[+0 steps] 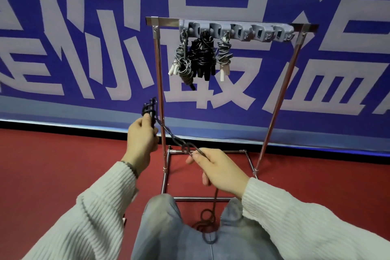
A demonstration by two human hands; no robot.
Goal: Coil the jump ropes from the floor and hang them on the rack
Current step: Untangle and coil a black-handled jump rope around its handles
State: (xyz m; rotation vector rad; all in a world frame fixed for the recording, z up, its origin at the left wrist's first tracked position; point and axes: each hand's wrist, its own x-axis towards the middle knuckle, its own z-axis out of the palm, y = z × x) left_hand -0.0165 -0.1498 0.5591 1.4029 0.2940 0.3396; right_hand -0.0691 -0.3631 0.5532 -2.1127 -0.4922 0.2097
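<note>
Slack loops of the thin black jump rope [207, 220] pool by the knees on the red floor [42, 164]; it looks light, limp and tangle-prone. Beyond stands the chrome rack [280, 91], coiled ropes [200, 57] hanging. Left hand [141, 139] grips the black handles [150, 110], the firmest hold; right hand [219, 170] pinches the cord.

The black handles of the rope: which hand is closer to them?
Left. The left hand grips the black handles, which stick up from its grip. The right hand is lower and further along, pinching the rope.
</note>
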